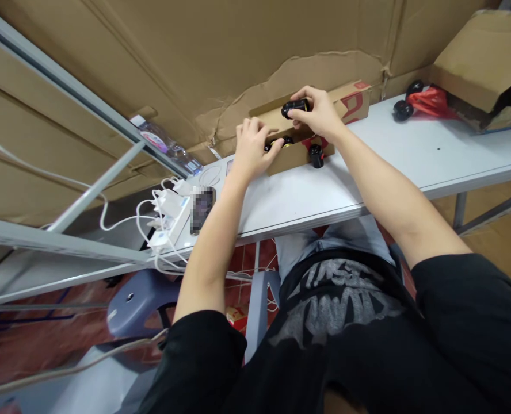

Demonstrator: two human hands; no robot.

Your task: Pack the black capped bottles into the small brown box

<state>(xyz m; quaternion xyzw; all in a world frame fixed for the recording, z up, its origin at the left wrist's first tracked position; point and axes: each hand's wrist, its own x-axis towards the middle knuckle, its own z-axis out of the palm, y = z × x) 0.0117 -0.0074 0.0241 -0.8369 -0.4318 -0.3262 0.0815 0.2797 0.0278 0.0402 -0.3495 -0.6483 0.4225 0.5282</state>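
My right hand pinches a black-and-yellow plastic part between thumb and fingers, above a shallow cardboard box. My left hand curls over a second black-and-yellow part inside the box, and its fingers hide some of it. A black cylindrical piece stands at the box's front edge, close to my right wrist. The box rests on a white folding table.
Black round parts lie by a red plastic bag at the table's right end, below an open carton. A white power strip with chargers and cables and a phone sit left. Cardboard sheets line the wall.
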